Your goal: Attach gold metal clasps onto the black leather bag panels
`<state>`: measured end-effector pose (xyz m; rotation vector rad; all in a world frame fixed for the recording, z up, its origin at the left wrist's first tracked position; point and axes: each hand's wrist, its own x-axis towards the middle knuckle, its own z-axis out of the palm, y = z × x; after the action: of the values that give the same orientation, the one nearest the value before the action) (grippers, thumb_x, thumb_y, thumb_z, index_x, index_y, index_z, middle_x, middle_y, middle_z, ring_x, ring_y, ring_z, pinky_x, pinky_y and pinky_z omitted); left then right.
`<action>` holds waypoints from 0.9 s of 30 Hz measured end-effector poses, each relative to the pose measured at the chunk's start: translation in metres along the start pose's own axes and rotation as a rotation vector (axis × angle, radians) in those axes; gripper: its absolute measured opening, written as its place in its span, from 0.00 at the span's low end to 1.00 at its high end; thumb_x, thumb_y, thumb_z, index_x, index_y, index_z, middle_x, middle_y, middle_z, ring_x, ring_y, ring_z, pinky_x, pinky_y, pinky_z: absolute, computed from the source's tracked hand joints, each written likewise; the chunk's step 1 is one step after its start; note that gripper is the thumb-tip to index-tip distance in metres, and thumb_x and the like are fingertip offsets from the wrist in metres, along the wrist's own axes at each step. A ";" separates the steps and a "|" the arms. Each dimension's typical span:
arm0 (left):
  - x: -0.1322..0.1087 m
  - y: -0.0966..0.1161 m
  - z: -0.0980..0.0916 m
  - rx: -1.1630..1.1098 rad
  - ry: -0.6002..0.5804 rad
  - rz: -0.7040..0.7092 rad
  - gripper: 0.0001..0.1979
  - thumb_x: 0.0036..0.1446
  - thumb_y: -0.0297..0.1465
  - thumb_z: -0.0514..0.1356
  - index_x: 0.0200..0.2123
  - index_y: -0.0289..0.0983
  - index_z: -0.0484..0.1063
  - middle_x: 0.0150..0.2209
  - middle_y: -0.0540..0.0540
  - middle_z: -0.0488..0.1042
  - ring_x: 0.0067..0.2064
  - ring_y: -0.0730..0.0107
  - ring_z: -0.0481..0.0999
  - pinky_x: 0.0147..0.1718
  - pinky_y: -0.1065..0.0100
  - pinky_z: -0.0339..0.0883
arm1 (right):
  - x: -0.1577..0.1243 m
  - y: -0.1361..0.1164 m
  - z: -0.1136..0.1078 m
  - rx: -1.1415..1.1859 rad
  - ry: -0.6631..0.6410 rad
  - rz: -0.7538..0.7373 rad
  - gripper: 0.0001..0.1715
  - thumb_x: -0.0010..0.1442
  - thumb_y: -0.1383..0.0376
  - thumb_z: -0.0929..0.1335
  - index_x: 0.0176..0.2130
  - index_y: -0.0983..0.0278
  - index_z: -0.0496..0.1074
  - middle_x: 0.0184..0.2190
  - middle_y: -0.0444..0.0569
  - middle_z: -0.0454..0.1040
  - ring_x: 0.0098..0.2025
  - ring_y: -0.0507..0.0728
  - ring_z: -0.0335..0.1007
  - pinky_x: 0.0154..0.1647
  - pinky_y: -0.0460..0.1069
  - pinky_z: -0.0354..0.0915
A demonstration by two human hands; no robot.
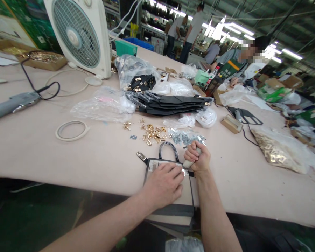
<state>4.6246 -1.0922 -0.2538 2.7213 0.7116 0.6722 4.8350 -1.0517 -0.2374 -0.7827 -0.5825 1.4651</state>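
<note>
Fingers of the left hand rest slightly bent on a bag; the right hand's curl tightly round a pale tool. Beyond the table, pale marks on a co-worker's green apron are too small to read. A white fan stands left. The bag lies at the table's near edge, the tool at its top edge, gold fittings beyond.
</note>
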 end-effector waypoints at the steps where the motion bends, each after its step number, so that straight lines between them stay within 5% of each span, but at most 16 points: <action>1: 0.000 0.000 0.000 -0.004 -0.002 -0.001 0.17 0.70 0.37 0.56 0.57 0.39 0.71 0.60 0.45 0.73 0.60 0.58 0.68 0.60 0.54 0.61 | 0.000 0.000 0.000 0.000 -0.005 0.004 0.16 0.62 0.61 0.70 0.27 0.62 0.64 0.16 0.31 0.47 0.15 0.43 0.30 0.12 0.37 0.47; 18: 0.000 -0.001 0.000 0.009 -0.004 -0.009 0.16 0.69 0.37 0.57 0.56 0.39 0.71 0.60 0.44 0.73 0.60 0.57 0.68 0.59 0.54 0.62 | 0.001 -0.001 0.004 -0.030 -0.039 0.045 0.16 0.61 0.61 0.70 0.26 0.62 0.64 0.15 0.31 0.48 0.15 0.43 0.30 0.11 0.37 0.46; 27: 0.000 0.000 0.000 0.004 -0.006 -0.016 0.14 0.69 0.39 0.57 0.51 0.38 0.73 0.55 0.42 0.75 0.60 0.55 0.68 0.59 0.53 0.62 | -0.029 0.016 0.026 -0.357 -0.005 -0.218 0.18 0.63 0.56 0.70 0.26 0.61 0.66 0.14 0.35 0.53 0.14 0.45 0.43 0.15 0.42 0.47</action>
<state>4.6245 -1.0919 -0.2539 2.7167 0.7331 0.6593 4.8037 -1.0790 -0.2294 -0.9588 -0.9204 1.1770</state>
